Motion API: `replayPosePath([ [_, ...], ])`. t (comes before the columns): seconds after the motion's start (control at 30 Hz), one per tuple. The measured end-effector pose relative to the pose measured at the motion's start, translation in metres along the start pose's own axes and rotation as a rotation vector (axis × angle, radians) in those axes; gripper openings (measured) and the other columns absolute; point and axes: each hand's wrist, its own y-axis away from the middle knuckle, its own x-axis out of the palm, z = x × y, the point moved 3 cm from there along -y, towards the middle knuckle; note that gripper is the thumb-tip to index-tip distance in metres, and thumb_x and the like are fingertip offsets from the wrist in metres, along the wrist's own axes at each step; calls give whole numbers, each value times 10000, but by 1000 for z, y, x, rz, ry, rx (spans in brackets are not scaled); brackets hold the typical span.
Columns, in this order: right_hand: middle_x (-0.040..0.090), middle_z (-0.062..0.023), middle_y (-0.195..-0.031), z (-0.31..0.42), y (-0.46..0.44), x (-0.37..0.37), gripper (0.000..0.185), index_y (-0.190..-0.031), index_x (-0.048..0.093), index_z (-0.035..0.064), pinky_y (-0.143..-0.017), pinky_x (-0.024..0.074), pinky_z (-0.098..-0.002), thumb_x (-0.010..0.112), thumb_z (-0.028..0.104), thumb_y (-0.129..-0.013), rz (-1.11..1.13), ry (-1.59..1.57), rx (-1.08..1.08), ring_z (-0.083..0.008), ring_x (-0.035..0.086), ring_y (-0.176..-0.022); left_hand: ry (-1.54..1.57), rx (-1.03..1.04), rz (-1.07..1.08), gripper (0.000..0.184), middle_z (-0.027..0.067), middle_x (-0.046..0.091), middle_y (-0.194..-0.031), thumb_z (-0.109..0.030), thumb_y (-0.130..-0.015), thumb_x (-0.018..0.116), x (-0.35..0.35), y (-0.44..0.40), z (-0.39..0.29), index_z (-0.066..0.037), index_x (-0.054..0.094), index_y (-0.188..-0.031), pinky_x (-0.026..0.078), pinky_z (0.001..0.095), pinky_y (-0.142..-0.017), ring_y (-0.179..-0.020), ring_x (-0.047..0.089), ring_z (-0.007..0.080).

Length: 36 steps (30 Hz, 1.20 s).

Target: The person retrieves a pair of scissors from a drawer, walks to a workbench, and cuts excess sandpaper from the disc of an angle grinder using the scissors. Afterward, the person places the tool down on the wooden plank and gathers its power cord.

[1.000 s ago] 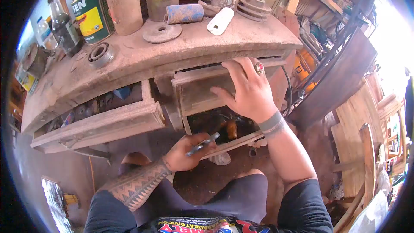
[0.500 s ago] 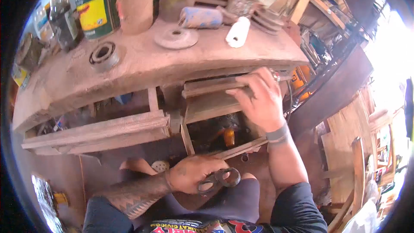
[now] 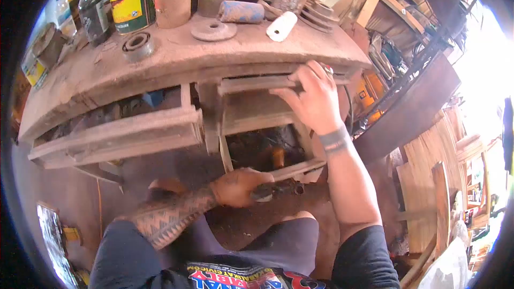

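Observation:
My left hand (image 3: 241, 186) is closed around a pair of dark-handled scissors (image 3: 263, 191); motion blurs them. It is low, in front of the lower wooden frame (image 3: 297, 171) and above my legs. My right hand (image 3: 316, 99) is at the right wooden drawer (image 3: 254, 109) under the workbench. Its thumb and fingers are closed over the top edge of the drawer front, with a ring on one finger. Inside the frame below the drawer, an orange object (image 3: 278, 157) lies among dark items I cannot make out.
On the dusty workbench (image 3: 182, 48) stand a green and yellow can (image 3: 130, 5), a dark bottle (image 3: 93, 16), a bearing (image 3: 138, 46), a disc (image 3: 213, 31), a blue-stained roller (image 3: 241, 12) and a white roll (image 3: 281, 26). A left drawer (image 3: 120, 134) juts out. Wooden boards (image 3: 428, 176) lean at right.
My left hand has moved up towards the lower frame, and the scissors have turned in it. My right hand stays at the drawer's top edge. The whole view has shifted slightly.

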Motion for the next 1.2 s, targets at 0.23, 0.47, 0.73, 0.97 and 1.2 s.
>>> replayPosePath([
  [0.23,599,-136,-941,34,63,-62,401,-858,645,76,-897,513,-521,892,383,-783,104,45,-34,-381,637,-890,53,218,156,176,225,727,-968,-174,-934,686,43,-1,-24,-77,664,-1079,551,537,-798,-979,710,455],
  [0.47,721,-99,-909,36,99,-135,413,-918,740,57,-824,559,-415,932,362,-715,92,-95,-27,-303,701,-848,48,68,535,207,197,721,-1000,-267,-1003,594,61,21,-59,-86,630,-1096,553,539,-816,-987,709,432],
  [0.73,715,-192,-918,-53,34,-110,381,-1080,748,-18,-803,538,-412,804,324,-922,320,-160,398,-297,704,-874,2,84,487,150,207,723,-955,-191,-934,615,65,19,-32,-90,618,-1045,546,548,-776,-945,713,449],
  [0.97,610,-230,-748,-43,24,-97,344,-935,731,-28,-671,506,-405,725,309,-1004,363,-126,466,-283,613,-656,66,43,461,160,206,723,-967,-208,-948,607,60,18,-28,-83,614,-1048,541,540,-808,-977,710,444],
  [1.2,552,12,-719,-62,79,-202,394,-779,651,3,-630,390,-297,683,294,-1042,-1,-320,594,-86,479,-692,109,91,391,221,186,702,-1031,-224,-996,637,49,18,-23,-60,641,-1144,540,510,-847,-1015,692,418],
])
